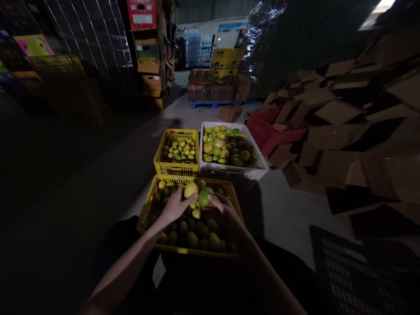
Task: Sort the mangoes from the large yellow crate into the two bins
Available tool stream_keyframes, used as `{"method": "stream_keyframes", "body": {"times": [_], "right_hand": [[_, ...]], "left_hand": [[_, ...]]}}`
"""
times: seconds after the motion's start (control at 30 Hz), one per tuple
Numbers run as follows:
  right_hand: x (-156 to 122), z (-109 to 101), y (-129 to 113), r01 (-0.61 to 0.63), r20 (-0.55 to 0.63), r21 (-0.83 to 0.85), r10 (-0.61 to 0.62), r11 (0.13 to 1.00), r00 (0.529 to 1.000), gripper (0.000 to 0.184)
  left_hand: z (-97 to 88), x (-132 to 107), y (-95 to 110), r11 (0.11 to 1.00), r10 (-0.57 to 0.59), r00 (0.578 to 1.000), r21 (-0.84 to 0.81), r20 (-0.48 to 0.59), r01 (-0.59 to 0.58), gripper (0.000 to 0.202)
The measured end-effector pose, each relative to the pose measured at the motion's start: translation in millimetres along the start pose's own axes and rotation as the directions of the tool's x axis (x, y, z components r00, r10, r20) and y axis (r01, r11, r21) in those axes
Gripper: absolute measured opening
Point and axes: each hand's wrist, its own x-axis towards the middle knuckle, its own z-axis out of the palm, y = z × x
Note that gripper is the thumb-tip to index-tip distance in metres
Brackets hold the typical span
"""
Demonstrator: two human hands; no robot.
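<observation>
My left hand [176, 203] is closed around a yellow mango [191, 190], gripping it from the left. Beside it, a green mango [205, 196] sits in my right hand [223, 209], its thumb on the near side. Both fruits are held close together above a yellow crate [197, 251] in front of me. That crate is filled with yellow and green mangoes [192, 239], partly in shadow. My forearms hide some of its contents.
Behind stand a smaller yellow crate [176, 167] and a white crate [229, 168], both holding similar fruit. A red crate [269, 131] and a heap of cardboard boxes [348, 148] lie to the right. Farther back, boxes rest on a blue pallet [213, 105].
</observation>
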Motion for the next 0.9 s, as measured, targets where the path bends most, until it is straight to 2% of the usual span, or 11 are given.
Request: {"method": "stream_keyframes", "body": {"times": [0.07,0.17,0.27,0.37,0.43,0.5,0.57,0.63,0.73,0.8,0.9], "right_hand": [[-1,3,-1,0.143,-0.047,-0.047,-0.145,0.989,0.988,0.041],[-2,4,1,0.329,-0.116,-0.187,-0.353,0.926,0.928,0.051],[-3,2,5,0.462,-0.067,-0.366,-0.518,0.808,0.853,0.047],[-3,-1,5,0.551,-0.009,-0.475,-0.630,0.686,0.776,0.042],[-3,-1,2,0.553,-0.023,-0.474,-0.638,0.685,0.770,0.041],[-3,-2,-1,0.527,-0.048,-0.400,-0.592,0.750,0.805,0.043],[-4,-3,-5,0.467,-0.051,-0.254,-0.493,0.847,0.868,0.047],[-5,-5,-10,0.390,-0.034,-0.095,-0.394,0.916,0.918,0.051],[-7,-8,-15,0.297,-0.020,0.003,-0.296,0.955,0.955,0.050],[-5,-10,-15,0.222,-0.007,0.018,-0.222,0.975,0.975,0.045],[1,-9,-6,0.170,0.027,-0.051,-0.169,0.984,0.985,0.044]], "left_hand": [[-4.1,1,1,0.981,0.168,0.986,0.098,0.019,-0.169,0.049],[-7.3,2,2,0.924,0.332,0.938,0.169,0.098,-0.344,0.049],[-7.5,3,1,0.899,0.382,0.914,0.174,0.135,-0.401,0.046],[-7.7,5,-1,0.872,0.427,0.899,0.223,0.093,-0.437,0.045],[-8.4,7,-1,0.863,0.446,0.894,0.247,0.039,-0.441,0.047],[-9.5,8,-1,0.885,0.427,0.904,0.200,0.012,-0.420,0.048],[-10.7,9,0,0.932,0.357,0.934,0.065,0.014,-0.357,0.047],[-12.3,8,3,0.963,0.248,0.969,-0.115,0.025,-0.243,0.046],[-14.6,5,11,0.938,0.030,0.995,-0.348,0.097,0.005,0.042],[-14.4,3,15,0.873,-0.109,0.980,-0.456,0.164,0.173,0.036],[-8.8,3,14,0.759,-0.275,0.923,-0.530,0.268,0.380,0.022]]}}
